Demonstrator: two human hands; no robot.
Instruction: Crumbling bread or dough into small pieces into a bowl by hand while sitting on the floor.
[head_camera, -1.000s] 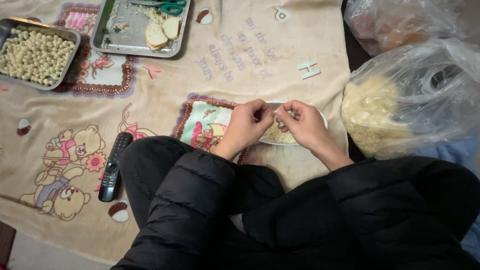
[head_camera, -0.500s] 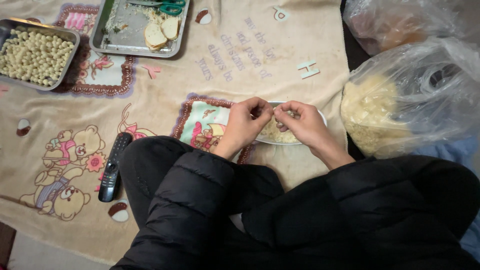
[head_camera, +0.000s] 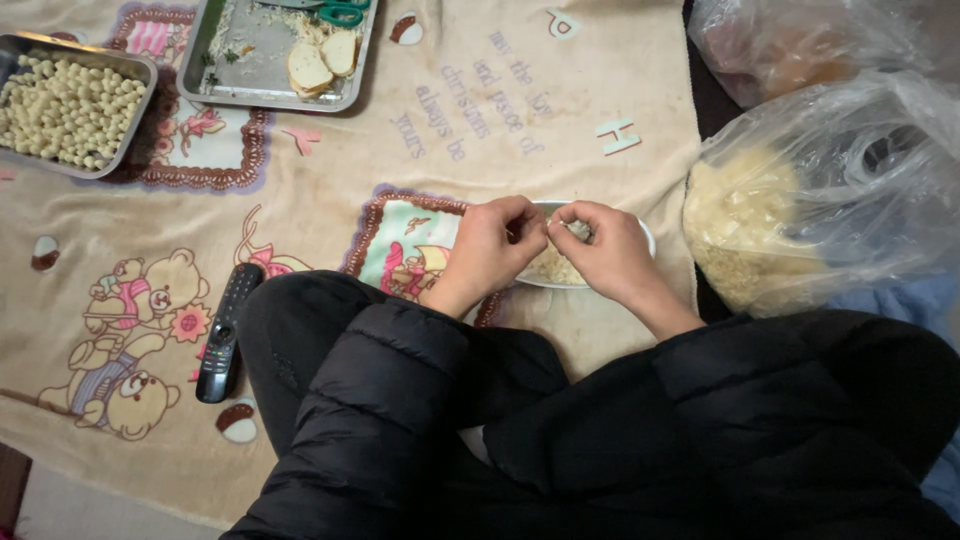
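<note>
White bowl (head_camera: 640, 238): shallow, round, smooth-rimmed, holding a pale crumbly mass; it sits on a soft beige printed blanket (head_camera: 520, 110), directly in front of the seated person's knees.

Left hand (head_camera: 490, 248): over the bowl's left rim, fingers curled inward, tips pinched together on a small pale morsel (head_camera: 577, 229).

Right hand (head_camera: 608, 252): over the bowl's middle, fingers likewise bent and pinching the same morsel; the two sets of fingertips meet above the bowl.

Clear plastic bag (head_camera: 830, 190): just right of the bowl, crinkled and glossy, bulging with pale yellow crumbs and chunks.

Second plastic bag (head_camera: 790, 40): beyond the first, far right of the bowl, contents orange-brown and blurred.

Metal tray (head_camera: 250, 70): well up and left of the bowl, rectangular, dull steel, carrying bread slices (head_camera: 322, 62) and green-handled scissors (head_camera: 340, 12).

Metal tin (head_camera: 135, 70): far left of the bowl, rectangular, packed with small round pale balls (head_camera: 65, 105).

Black remote control (head_camera: 228, 330): left of the bowl, long, slim, matte, beside the person's knee.
</note>
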